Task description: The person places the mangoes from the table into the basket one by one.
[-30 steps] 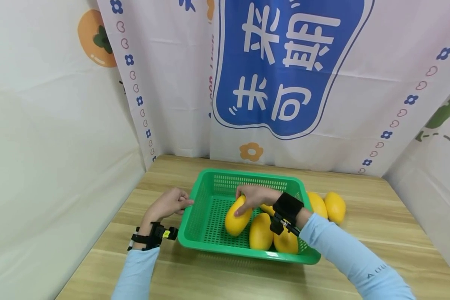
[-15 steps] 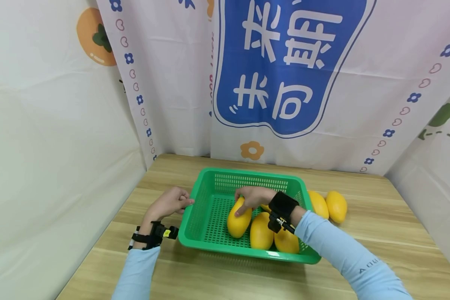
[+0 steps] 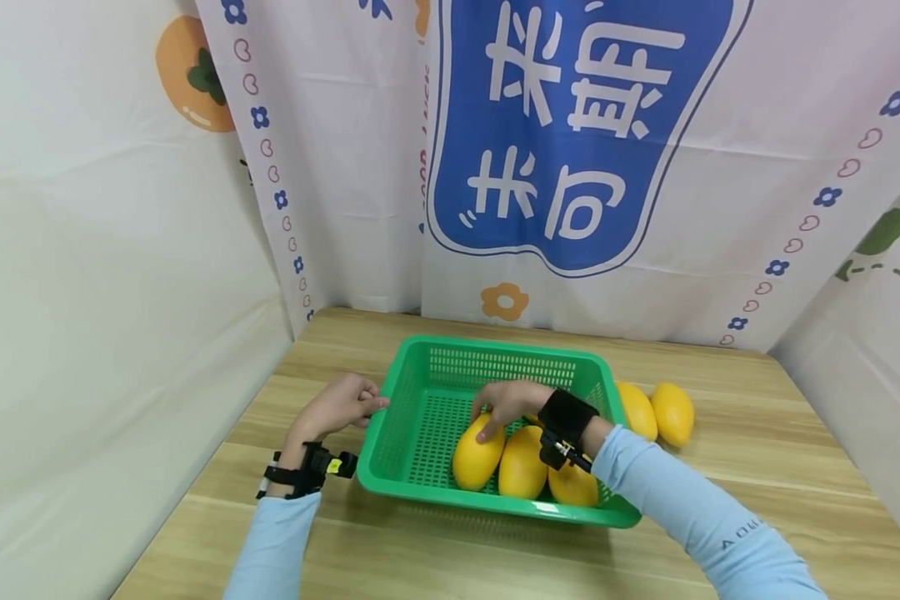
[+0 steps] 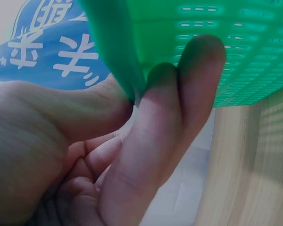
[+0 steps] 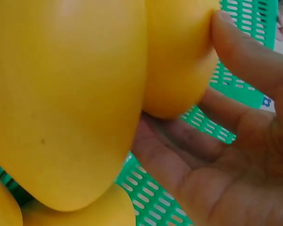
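My left hand [image 3: 339, 406] pinches the left rim of a green plastic basket [image 3: 429, 433]; the left wrist view has the thumb on one side of the rim and fingertips on the perforated wall. Inside the basket, my right hand [image 3: 508, 403] grips a yellow mango [image 3: 476, 463] by its upper end, thumb on its near side. This mango is tilted, low over the basket floor, beside a second mango [image 3: 523, 468]. In the right wrist view that neighbouring mango [image 5: 66, 94] overlaps the held mango [image 5: 179, 56], with fingers reaching behind them.
A third mango [image 3: 572, 486] lies at the basket's front right, partly under the right wrist's camera. Another yellow piece shows behind the right hand. Outside, two mangoes [image 3: 673, 414] lie on the wooden table [image 3: 750, 442] against and near the right wall. A printed curtain [image 3: 360, 250] hangs behind.
My right hand has moved slightly down and toward me, lowering the mango toward the front of the basket beside the others. The left hand keeps its hold on the rim.
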`<state>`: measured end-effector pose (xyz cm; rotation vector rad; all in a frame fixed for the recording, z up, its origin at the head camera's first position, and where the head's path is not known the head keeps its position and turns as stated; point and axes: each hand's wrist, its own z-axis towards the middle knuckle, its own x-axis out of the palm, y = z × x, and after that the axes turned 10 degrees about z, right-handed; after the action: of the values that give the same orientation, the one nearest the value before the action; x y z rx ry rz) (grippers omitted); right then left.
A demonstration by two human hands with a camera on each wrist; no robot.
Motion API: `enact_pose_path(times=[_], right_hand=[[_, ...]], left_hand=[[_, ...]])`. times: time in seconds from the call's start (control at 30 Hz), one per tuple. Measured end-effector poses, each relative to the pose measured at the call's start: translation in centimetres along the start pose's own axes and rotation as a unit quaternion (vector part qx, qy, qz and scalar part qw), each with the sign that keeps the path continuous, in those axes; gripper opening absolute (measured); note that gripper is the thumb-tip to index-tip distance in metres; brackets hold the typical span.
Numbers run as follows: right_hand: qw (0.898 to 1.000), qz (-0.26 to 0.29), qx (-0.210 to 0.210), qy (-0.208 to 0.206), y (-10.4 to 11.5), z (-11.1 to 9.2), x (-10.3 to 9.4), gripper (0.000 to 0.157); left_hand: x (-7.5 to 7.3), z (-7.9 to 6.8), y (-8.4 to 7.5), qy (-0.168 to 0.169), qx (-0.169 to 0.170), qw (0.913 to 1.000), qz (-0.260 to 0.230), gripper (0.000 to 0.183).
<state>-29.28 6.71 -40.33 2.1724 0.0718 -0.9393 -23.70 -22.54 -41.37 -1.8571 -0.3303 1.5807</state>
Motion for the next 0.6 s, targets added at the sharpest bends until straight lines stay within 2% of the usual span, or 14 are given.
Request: enact_pose_path(times=[0.17,0.33,0.47,0.6], right_hand=[[0.999,-0.021,-0.014,0.03,0.5,-0.1,0.2,0.036],[0.999,-0.022,-0.018,0.035,0.8,-0.6,-0.1,0.038],[1.0,-0.018,-0.022,0.012,0.4,-1.9,-0.7,0.043],[0.999,0.013,-0.04,-0.022,-0.1,-4.0,-1.7,0.041]], left_hand=[[-0.1,0.0,0.0,0.001,-0.001,1.0,0.0,0.033],[-0.2,0.0,-0.1,-0.002,-0.003,1.0,0.002,0.032],[-0.2,0.0,-0.2,0.002,0.003,1.0,0.002,0.031],[-0.2,-0.1,-0.2,0.005,0.002,1.0,-0.003,0.032]])
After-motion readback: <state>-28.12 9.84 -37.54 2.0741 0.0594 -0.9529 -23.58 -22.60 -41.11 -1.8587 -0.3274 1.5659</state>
